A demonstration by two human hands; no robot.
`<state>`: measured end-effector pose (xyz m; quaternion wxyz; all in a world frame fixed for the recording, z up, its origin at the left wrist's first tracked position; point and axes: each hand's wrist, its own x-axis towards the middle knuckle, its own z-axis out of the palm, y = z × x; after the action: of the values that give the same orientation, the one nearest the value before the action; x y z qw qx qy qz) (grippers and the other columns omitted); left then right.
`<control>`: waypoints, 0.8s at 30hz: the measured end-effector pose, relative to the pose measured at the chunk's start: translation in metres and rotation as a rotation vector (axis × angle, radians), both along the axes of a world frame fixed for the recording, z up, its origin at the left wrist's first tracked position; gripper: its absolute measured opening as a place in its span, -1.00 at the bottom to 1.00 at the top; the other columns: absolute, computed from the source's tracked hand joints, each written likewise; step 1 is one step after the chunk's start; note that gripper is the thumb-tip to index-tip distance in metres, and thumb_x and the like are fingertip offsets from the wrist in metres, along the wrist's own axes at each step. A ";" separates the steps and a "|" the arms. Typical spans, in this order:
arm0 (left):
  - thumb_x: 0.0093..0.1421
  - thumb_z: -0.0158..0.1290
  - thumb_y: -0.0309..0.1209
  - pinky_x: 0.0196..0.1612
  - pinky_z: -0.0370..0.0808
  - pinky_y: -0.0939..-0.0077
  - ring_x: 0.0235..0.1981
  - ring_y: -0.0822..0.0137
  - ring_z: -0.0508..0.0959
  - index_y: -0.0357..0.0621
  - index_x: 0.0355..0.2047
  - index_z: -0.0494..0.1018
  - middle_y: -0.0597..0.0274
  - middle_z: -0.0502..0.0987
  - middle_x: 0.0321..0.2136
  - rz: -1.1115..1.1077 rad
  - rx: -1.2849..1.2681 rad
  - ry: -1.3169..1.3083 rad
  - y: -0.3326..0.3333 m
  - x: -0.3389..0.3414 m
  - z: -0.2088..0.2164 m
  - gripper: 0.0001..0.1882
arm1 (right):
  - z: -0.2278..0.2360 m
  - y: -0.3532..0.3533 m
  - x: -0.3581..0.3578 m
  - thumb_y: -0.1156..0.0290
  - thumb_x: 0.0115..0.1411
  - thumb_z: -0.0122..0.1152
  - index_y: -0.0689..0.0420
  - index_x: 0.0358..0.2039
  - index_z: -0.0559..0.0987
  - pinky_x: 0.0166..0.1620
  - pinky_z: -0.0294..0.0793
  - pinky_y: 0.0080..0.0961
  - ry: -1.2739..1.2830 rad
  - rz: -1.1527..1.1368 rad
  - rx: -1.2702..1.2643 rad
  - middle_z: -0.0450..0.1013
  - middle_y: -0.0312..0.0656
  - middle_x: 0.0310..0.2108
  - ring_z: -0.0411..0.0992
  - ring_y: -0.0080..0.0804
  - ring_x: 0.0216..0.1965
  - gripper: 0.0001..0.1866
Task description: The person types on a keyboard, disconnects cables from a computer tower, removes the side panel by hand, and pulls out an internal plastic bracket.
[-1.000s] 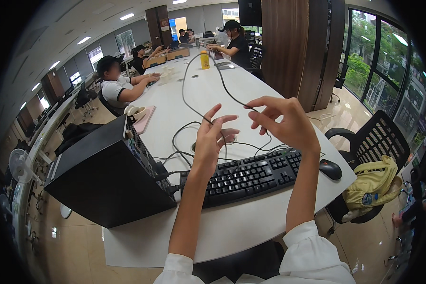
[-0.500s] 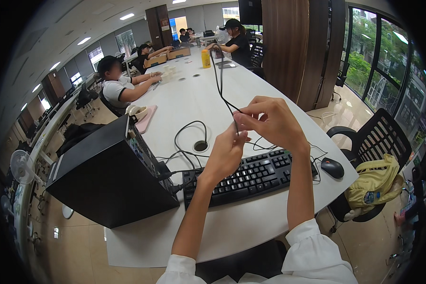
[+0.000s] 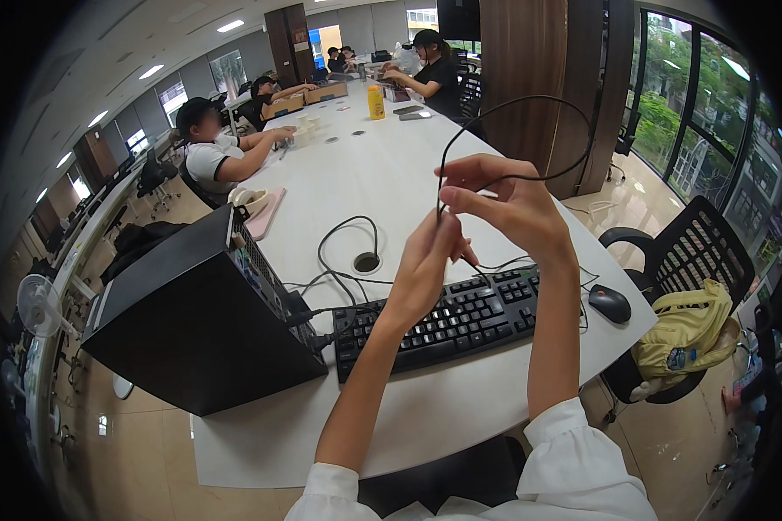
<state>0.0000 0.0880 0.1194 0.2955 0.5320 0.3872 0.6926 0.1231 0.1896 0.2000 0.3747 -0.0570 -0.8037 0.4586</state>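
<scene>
Reaching out from white sleeves [image 3: 582, 456], your bare forearms pass over the near edge of the white table [image 3: 313, 443] and frame a black keyboard [image 3: 460, 321], set with its long side running left to right and its right end a little farther off. Above its far edge, your left hand [image 3: 426, 265] is pinching a thin black cable [image 3: 534, 96] between thumb and forefinger. Your right hand [image 3: 517, 208], just above and to the right, has its fingers curled with thumb and forefinger tips at the same cable; you cannot tell how firmly they grip. From your left pinch the cable rises nearly upright past those fingertips, then bows up and right into a wide open loop, whose long axis slants up to the right, before coming back leftward into your right hand. Neither of its ends can be picked out for certain. To your right lies a black mouse [image 3: 610, 304]; to your left is a black computer tower [image 3: 195, 317], its ported back turned toward your hands. Beyond the keyboard is a round cable hole [image 3: 367, 262]. A yellow backpack [image 3: 686, 334] sits on the mesh chair [image 3: 704, 256] at right. Farther along, a seated person [image 3: 217, 161] works at the left side, and a yellow bottle [image 3: 375, 102] stands upright near the far end.
</scene>
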 end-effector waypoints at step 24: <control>0.52 -0.04 -0.09 -0.29 0.35 0.56 -0.61 0.51 0.11 -0.08 0.01 0.57 0.43 0.14 -0.66 -0.123 0.368 -1.055 -0.040 -0.055 0.020 -0.64 | -0.030 0.073 0.036 0.26 0.08 0.46 0.05 -0.05 0.74 -0.12 0.56 -0.43 -1.018 0.091 0.262 0.68 -0.24 -0.37 0.62 -0.44 -0.29 -0.61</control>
<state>-0.0549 0.0482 0.1394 0.3915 0.1778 0.0278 0.9024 0.1587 0.2624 0.1698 -0.0793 -0.1904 -0.9362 0.2846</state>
